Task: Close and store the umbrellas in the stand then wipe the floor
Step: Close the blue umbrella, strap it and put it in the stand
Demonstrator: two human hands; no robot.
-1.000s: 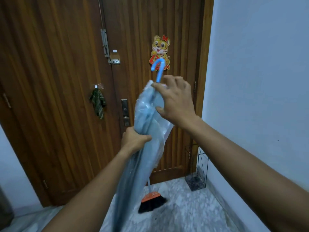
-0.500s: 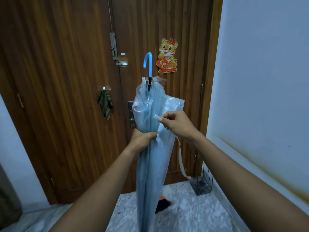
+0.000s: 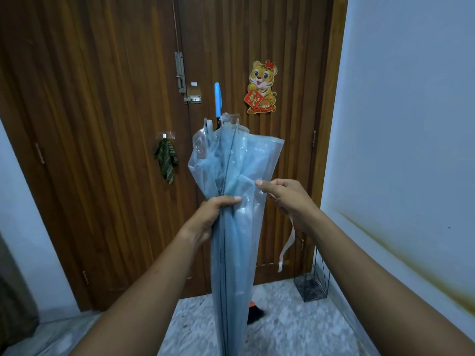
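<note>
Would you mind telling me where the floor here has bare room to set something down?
Bare marble floor shows between the broom and the wire stand, and nearer, from the umbrella across to the right wall. Left of the umbrella it runs bare up to the door. The corner by the stand is crowded.

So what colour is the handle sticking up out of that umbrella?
Bright blue: the handle tops the pale see-through umbrella, clearest in the head view.
</note>
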